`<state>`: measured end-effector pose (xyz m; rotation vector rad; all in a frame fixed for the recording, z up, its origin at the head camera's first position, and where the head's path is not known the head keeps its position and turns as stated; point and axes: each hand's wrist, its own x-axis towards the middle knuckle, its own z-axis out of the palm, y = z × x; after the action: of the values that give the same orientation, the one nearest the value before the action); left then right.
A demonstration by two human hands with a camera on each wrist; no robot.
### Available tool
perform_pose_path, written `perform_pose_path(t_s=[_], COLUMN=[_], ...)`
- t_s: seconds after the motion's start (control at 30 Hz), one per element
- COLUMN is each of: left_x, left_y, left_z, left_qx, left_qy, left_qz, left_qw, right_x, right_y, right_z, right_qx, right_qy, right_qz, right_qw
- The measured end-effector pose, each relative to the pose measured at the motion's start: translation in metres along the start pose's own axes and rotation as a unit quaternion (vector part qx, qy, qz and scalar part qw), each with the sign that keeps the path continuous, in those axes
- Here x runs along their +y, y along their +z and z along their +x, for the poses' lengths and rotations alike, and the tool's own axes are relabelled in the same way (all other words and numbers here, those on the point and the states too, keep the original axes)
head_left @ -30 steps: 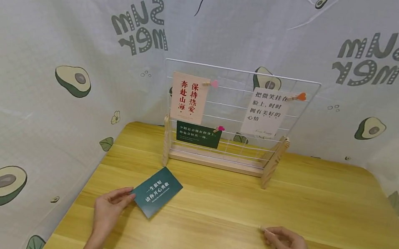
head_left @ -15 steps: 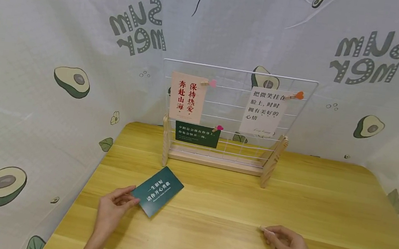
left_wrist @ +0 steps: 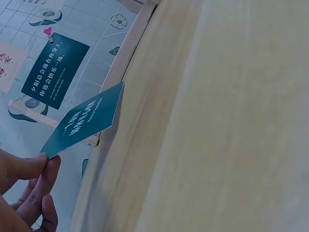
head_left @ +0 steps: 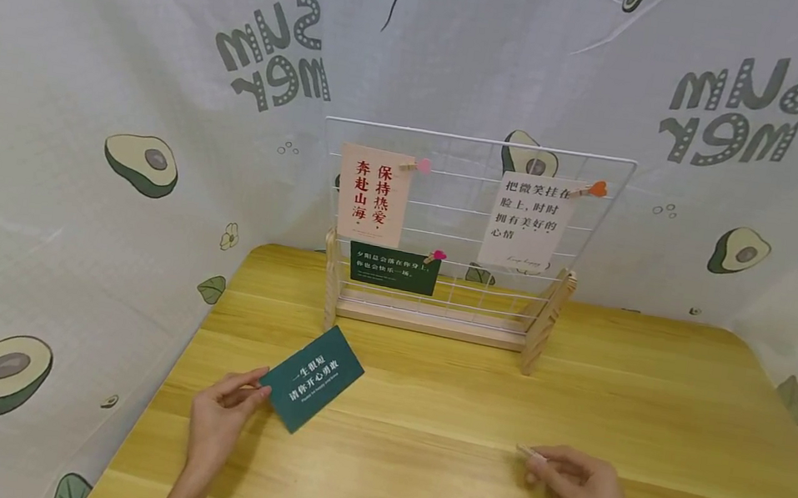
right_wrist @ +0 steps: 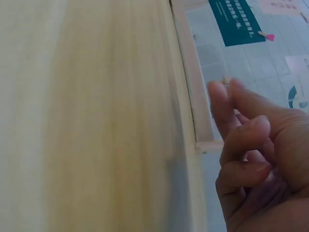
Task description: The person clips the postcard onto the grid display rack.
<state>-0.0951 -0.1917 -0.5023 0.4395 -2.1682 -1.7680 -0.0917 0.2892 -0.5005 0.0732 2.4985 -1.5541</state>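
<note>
My left hand (head_left: 220,415) pinches a dark green card (head_left: 312,379) with white lettering by its near left corner. In the left wrist view the card (left_wrist: 87,118) is tilted above the tabletop, thumb and forefinger at its corner. On the right, my right hand (head_left: 583,488) pinches a small pale clothespin (head_left: 529,452) between thumb and forefinger. From the right wrist the fingertips cover most of the clothespin (right_wrist: 225,82). Behind both hands stands a white wire grid rack (head_left: 476,139). On it hang a pink card (head_left: 373,199), a white card (head_left: 524,236) and another green card (head_left: 388,274).
Heart-topped clothespins, pale pink (head_left: 422,166), orange (head_left: 598,189) and magenta (head_left: 438,256), hold the hung cards. The rack's wooden base (head_left: 430,323) stands toward the back of the wooden table (head_left: 416,462). A curtain (head_left: 165,67) printed with avocados hangs behind and at the sides.
The left hand has shifted slightly left in the last half second, and the card has lifted and turned a little with it. The right hand's clothespin has risen slightly and shows more.
</note>
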Motion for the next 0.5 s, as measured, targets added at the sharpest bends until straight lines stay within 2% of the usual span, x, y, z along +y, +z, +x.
perform_pose_path(t_s=[0.13, 0.27, 0.5], left_x=[0.002, 0.008, 0.024], left_y=[0.002, 0.006, 0.020], left_z=[0.002, 0.005, 0.011], left_qx=[0.002, -0.016, -0.062], left_qy=[0.015, 0.032, 0.064], left_qz=[-0.008, -0.006, 0.040], left_qw=[0.9999, 0.9994, 0.9952], right_x=[-0.010, -0.018, -0.030], right_y=[-0.003, -0.006, -0.005], right_z=[0.003, 0.009, 0.017], right_qx=[0.030, 0.062, 0.064], right_qy=[-0.001, -0.012, -0.024], right_qz=[-0.035, -0.059, -0.012], right_qw=[0.999, 0.996, 0.998])
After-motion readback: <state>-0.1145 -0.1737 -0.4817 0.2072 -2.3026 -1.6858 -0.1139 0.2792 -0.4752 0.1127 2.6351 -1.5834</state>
